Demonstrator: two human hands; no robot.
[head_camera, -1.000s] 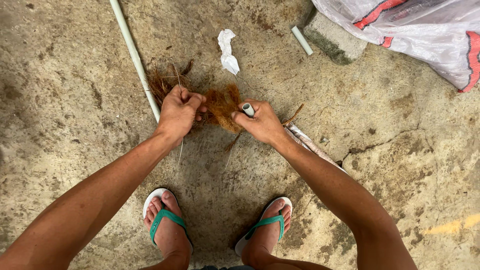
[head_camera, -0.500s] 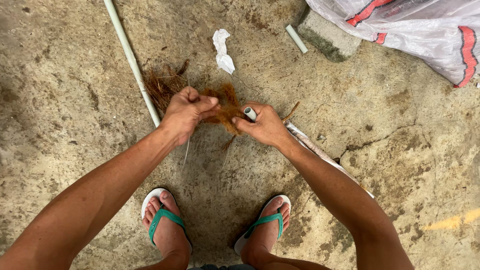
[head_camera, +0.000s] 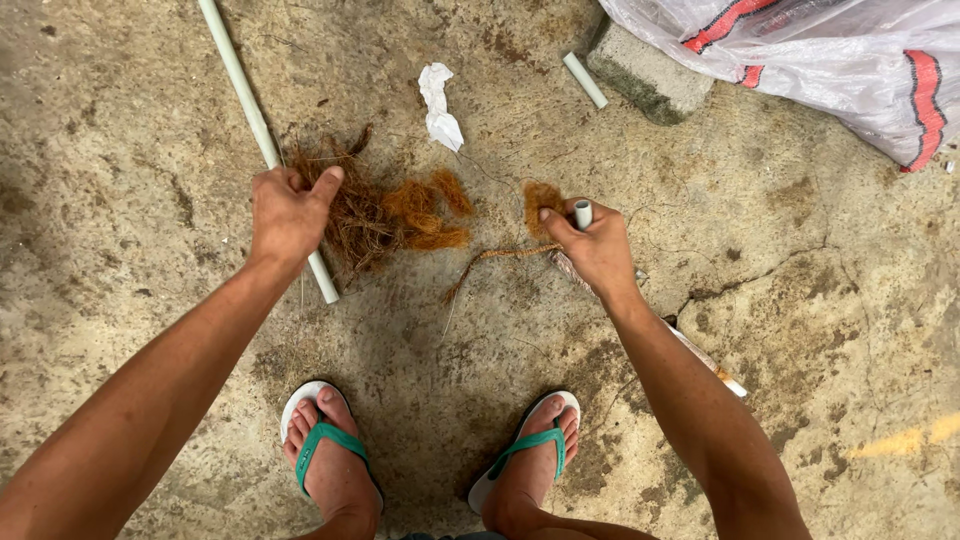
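Pulling apart since a moment ago, the left hand (head_camera: 288, 212) closes its fingers on the brown fibre pile (head_camera: 385, 212) on the floor while the right hand (head_camera: 597, 247) grips a white tube (head_camera: 582, 213), drawing out a twisted fibre strand (head_camera: 495, 262) between them.

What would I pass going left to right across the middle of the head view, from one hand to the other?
Left hand → pile of brown fibre → small tuft of fibre → right hand, gripping a short white tube.

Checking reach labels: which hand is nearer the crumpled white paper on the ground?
Right, narrowly. The right hand sits below and to the right of the crumpled white paper; the left hand lies farther off, below-left, at the brown fibre pile.
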